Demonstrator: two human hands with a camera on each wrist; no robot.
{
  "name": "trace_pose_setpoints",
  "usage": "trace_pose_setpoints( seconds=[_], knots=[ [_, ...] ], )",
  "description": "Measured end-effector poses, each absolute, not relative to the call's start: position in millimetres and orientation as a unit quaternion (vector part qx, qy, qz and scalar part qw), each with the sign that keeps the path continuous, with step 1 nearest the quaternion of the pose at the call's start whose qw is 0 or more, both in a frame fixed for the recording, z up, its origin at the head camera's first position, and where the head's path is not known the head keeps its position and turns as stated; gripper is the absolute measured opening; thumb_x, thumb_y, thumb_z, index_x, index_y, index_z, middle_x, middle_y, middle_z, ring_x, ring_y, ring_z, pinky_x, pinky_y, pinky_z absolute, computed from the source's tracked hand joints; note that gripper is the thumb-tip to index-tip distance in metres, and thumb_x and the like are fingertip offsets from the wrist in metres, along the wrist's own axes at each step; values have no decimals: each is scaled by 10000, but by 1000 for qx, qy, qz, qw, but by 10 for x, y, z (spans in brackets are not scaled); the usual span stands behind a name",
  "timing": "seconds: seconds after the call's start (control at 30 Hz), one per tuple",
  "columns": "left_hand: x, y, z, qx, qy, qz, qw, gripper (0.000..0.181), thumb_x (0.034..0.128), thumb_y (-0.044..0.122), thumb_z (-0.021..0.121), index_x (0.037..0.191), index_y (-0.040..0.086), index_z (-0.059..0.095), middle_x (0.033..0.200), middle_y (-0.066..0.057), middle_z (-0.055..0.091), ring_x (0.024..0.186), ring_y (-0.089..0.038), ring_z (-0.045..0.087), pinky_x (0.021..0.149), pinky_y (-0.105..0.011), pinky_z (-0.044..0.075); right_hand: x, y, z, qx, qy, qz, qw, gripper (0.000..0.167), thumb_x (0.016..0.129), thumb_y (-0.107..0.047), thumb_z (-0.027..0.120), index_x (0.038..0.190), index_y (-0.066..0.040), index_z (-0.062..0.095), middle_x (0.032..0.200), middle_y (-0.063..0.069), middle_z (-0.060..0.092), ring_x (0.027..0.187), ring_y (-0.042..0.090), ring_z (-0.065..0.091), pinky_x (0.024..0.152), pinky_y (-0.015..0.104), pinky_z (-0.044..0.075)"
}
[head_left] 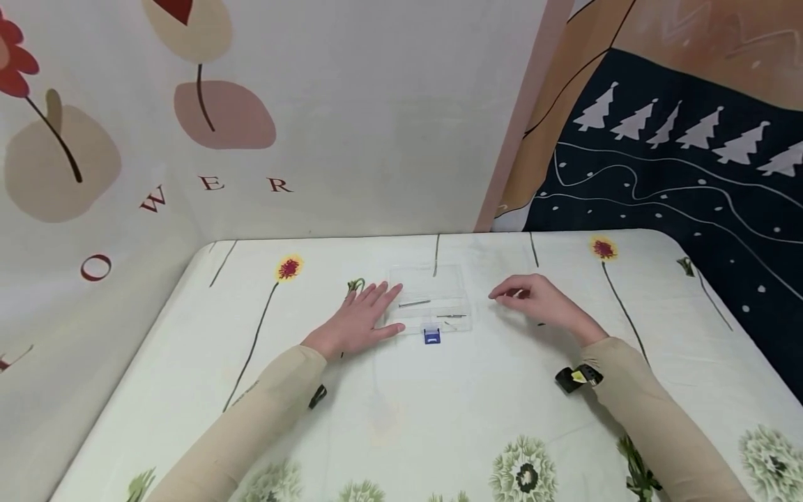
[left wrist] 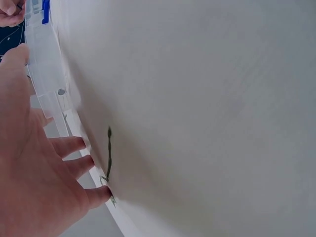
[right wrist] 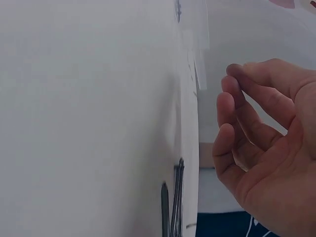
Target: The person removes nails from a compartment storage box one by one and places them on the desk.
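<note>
A clear plastic box (head_left: 462, 324) with a blue latch (head_left: 432, 336) lies on the table; thin metal pieces (head_left: 415, 303) show within its outline. My left hand (head_left: 360, 322) is at its left side, fingers spread and thumb near the front left corner. In the left wrist view the hand (left wrist: 42, 163) is beside the clear wall of the box (left wrist: 44, 64). To the right of the box, my right hand (head_left: 533, 300) is raised over the table. The right wrist view shows this hand (right wrist: 269, 123) with curled fingers, thumb tip against the index finger, and nothing visible between them.
Several slim dark rods (right wrist: 177, 202) lie below the right hand in the right wrist view. In the head view, a black object with a yellow patch (head_left: 578, 378) is by the right wrist. A flower-printed cloth (head_left: 401, 418) covers the table, with a printed curtain (head_left: 376, 139) behind it.
</note>
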State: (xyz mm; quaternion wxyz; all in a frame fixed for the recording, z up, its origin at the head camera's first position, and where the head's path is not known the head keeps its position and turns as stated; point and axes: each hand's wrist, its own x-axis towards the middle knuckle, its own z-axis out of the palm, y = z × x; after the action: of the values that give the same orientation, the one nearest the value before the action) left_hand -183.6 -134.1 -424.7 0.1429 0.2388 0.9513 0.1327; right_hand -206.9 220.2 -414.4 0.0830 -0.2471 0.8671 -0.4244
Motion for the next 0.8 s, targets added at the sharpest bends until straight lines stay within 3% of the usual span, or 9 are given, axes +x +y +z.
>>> trace_pose_setpoints(
  seconds=[0.23, 0.8],
  knots=[
    [-1860, -1364, -4289, 240, 951, 130, 148, 826, 946, 613, 443, 1571, 215, 78, 1602, -131, 100, 1458, -324, 56, 1118, -588, 22, -2061, 2020, -4144, -264, 858, -430, 93, 167, 941, -51, 613, 1060, -41, 729, 1020, 75, 697, 900, 191, 574, 794, 343, 455],
    [-1874, -1362, -4284, 248, 949, 134, 140, 817, 947, 595, 464, 1570, 203, 108, 1594, -153, 127, 1453, -339, 73, 1114, -597, 37, -2076, 1613, -4105, -338, 839, -417, 90, 203, 920, -23, 620, 1110, -11, 694, 1028, 113, 688, 876, 158, 594, 756, 325, 497]
  ],
)
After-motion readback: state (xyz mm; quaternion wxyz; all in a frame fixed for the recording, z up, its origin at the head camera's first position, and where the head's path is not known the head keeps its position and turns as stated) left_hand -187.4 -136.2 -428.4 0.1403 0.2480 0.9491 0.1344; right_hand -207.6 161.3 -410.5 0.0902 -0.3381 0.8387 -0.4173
